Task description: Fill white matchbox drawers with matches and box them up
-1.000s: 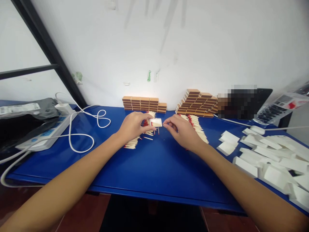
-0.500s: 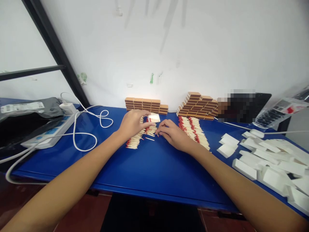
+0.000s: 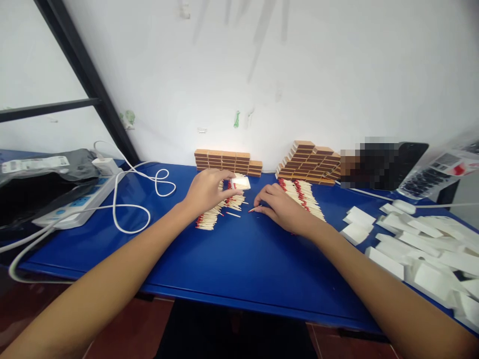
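Since half a second ago, your right hand is drawing back, pinching one match; your left hand is gripping the tray — be keeping it level.

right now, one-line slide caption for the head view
Left hand holds a small white tray over matches; right hand pinches a matchstick.

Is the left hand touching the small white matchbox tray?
Touching. The head view shows the left hand with fingertips closed around the edges of the white tray, holding it just above the loose matches.
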Available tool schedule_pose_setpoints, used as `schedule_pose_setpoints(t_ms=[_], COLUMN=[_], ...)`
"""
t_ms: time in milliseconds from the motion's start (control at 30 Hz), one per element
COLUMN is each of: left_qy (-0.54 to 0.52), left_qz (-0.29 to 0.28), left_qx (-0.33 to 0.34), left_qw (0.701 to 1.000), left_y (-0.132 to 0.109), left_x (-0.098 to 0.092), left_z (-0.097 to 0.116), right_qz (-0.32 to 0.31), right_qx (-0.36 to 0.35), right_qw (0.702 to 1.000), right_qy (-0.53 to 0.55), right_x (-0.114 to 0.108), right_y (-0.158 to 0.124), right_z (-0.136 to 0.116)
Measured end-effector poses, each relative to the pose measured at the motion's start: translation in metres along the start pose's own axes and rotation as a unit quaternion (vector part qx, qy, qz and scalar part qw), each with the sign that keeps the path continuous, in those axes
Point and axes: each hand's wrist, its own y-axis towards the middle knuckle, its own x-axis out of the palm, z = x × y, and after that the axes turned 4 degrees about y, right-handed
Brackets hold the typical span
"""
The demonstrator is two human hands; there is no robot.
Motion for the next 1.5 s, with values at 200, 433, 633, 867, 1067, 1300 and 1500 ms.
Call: schedule_pose_setpoints(t_ms=[200,433,633,867,1067,1300,1500], left_qy=[0.003,-0.017,-0.087,-0.077,-0.057,-0.036,0.001], left_qz=[-0.022,-0.062,-0.066,-0.067,-0.057,-0.055,-0.018], left_qx=[-0.005,0.016,0.043,0.055,0.059,0.039,-0.019], left_qw=[1.0,0.998,0.993,0.993,0.995,0.997,1.0], left_y=[0.0,-0.004,-0.007,-0.008,-0.009,-0.006,-0.003], left_x=[-0.002,0.006,0.006,0.006,0.007,0.006,0.004], left_z=[0.001,0.013,0.032,0.033,0.034,0.026,0.014], right_qz=[-0.024,0.141,0.161,0.151,0.155,0.201,0.147], right_qx=[0.017,-0.003,-0.006,-0.019,-0.045,-0.072,-0.054], right_qw=[0.999,0.99,0.987,0.988,0.985,0.976,0.987], right_qy=[-0.016,0.024,0.005,-0.034,-0.067,-0.035,0.023], right_x=[-0.008,-0.022,-0.011,-0.005,-0.011,-0.01,0.014], right_y=[-0.004,-0.005,-0.002,-0.002,-0.004,-0.004,-0.003], right_z=[0.002,-0.016,-0.031,-0.032,-0.027,-0.04,-0.049])
